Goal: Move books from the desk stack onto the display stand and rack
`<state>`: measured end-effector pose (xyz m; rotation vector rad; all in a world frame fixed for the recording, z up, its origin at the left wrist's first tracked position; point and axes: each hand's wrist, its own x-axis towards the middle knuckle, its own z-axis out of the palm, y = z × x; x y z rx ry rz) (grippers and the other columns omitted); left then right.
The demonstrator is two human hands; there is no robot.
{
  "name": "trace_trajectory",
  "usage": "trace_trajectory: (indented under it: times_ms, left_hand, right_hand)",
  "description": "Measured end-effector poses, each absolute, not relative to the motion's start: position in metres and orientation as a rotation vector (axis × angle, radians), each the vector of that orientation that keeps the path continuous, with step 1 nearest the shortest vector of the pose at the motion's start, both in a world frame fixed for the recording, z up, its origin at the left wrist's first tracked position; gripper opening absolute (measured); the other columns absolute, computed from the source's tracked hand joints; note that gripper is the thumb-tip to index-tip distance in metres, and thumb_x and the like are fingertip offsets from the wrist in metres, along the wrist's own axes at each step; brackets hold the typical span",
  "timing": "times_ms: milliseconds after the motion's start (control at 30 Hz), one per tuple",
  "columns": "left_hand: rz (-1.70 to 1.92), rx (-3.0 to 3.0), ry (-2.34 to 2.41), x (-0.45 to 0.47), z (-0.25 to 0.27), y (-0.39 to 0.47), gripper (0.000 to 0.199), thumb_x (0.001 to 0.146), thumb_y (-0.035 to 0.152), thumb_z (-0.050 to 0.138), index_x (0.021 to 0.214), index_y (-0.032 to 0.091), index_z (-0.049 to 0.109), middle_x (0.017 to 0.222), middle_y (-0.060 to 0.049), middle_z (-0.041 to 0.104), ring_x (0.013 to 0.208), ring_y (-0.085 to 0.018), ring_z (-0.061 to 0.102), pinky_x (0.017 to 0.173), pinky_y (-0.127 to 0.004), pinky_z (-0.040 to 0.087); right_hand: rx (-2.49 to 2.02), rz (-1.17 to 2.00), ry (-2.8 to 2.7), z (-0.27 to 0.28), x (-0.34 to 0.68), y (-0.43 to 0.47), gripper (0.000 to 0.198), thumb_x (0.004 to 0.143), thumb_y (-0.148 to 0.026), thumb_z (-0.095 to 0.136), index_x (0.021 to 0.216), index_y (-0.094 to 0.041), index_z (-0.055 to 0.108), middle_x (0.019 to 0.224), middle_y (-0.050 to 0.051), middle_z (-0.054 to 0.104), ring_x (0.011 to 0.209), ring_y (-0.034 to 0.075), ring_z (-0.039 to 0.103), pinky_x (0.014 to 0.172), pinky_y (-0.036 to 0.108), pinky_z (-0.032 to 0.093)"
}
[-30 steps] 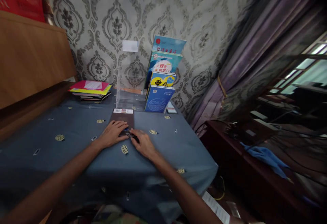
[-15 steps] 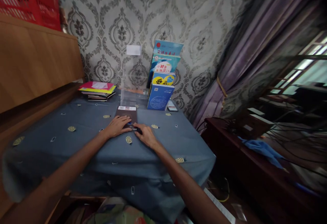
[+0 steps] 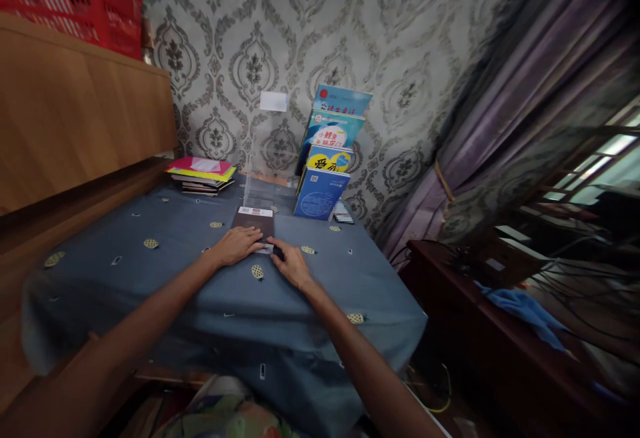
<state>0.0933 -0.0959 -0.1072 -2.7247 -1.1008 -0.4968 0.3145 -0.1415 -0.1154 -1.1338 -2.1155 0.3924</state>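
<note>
A dark brown book (image 3: 254, 221) with a white label strip along its far edge lies on the blue tablecloth. My left hand (image 3: 241, 243) rests flat over its near left part, fingers stretched out. At the near right corner of the book is my right hand (image 3: 291, 263), its thumb and fingers closed around the dark edge there. Between the hands a pale strip (image 3: 266, 249) shows along the near edge; what it is I cannot make out.
Behind the book stands a clear acrylic stand (image 3: 260, 191) with a white tag. Right of it, several children's books (image 3: 323, 195) lean upright in tiers. A stack of books and papers (image 3: 203, 168) lies at the back left. A phone-like object (image 3: 343, 213) lies behind the books.
The pale strip at the book's near edge shows more plainly between the hands. My right hand has shifted slightly at the corner. The whole view has swung a little to the left.
</note>
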Motion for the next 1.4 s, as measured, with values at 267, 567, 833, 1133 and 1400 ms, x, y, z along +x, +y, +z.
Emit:
trace_trajectory:
  times_ms: [267, 567, 833, 1133, 1400]
  left_hand:
    - [-0.512, -2.729, -1.107, 0.093, -0.106, -0.095, 0.050, 0.106, 0.049, 0.033, 0.133, 0.019, 0.062, 0.137, -0.010, 0.064, 0.132, -0.025, 0.057, 0.109, -0.039, 0.044]
    - [-0.548, -2.728, -1.118, 0.091, -0.108, -0.096, 0.051, 0.106, 0.049, 0.032, 0.135, 0.020, 0.061, 0.138, -0.009, 0.064, 0.132, -0.024, 0.057, 0.109, -0.039, 0.042]
    - [-0.580, -2.731, -1.142, 0.089, -0.112, -0.095, 0.051, 0.106, 0.052, 0.030, 0.136, 0.024, 0.060, 0.139, -0.007, 0.063, 0.132, -0.023, 0.055, 0.109, -0.039, 0.039]
    - [-0.641, -2.762, -1.110, 0.090, -0.112, -0.094, 0.054, 0.106, 0.053, 0.027, 0.133, 0.023, 0.062, 0.138, -0.008, 0.064, 0.130, -0.023, 0.056, 0.108, -0.041, 0.040]
    - [-0.589, -2.752, -1.116, 0.090, -0.108, -0.096, 0.053, 0.106, 0.052, 0.028, 0.133, 0.021, 0.062, 0.139, -0.008, 0.063, 0.131, -0.023, 0.056, 0.108, -0.041, 0.041]
  right_hand:
    - [-1.182, 0.406, -2.114, -0.113, 0.315, -0.145, 0.047, 0.087, -0.011, 0.057, 0.132, -0.023, 0.063, 0.128, 0.009, 0.071, 0.118, 0.023, 0.066, 0.107, 0.045, 0.048]
    - [-1.158, 0.375, -2.159, -0.113, 0.316, -0.148, 0.040, 0.087, -0.012, 0.059, 0.125, -0.021, 0.067, 0.129, 0.010, 0.070, 0.122, 0.025, 0.063, 0.107, 0.046, 0.048]
    - [-1.127, 0.367, -2.188, -0.110, 0.316, -0.150, 0.036, 0.088, -0.012, 0.058, 0.123, -0.018, 0.067, 0.131, 0.013, 0.068, 0.123, 0.025, 0.062, 0.108, 0.047, 0.047]
    - [-1.126, 0.378, -2.191, -0.107, 0.315, -0.153, 0.037, 0.088, -0.011, 0.059, 0.122, -0.022, 0.068, 0.134, 0.010, 0.067, 0.127, 0.024, 0.060, 0.109, 0.046, 0.046]
    - [-1.128, 0.372, -2.199, -0.105, 0.315, -0.154, 0.036, 0.088, -0.011, 0.058, 0.122, -0.021, 0.069, 0.135, 0.010, 0.066, 0.127, 0.024, 0.060, 0.110, 0.045, 0.045]
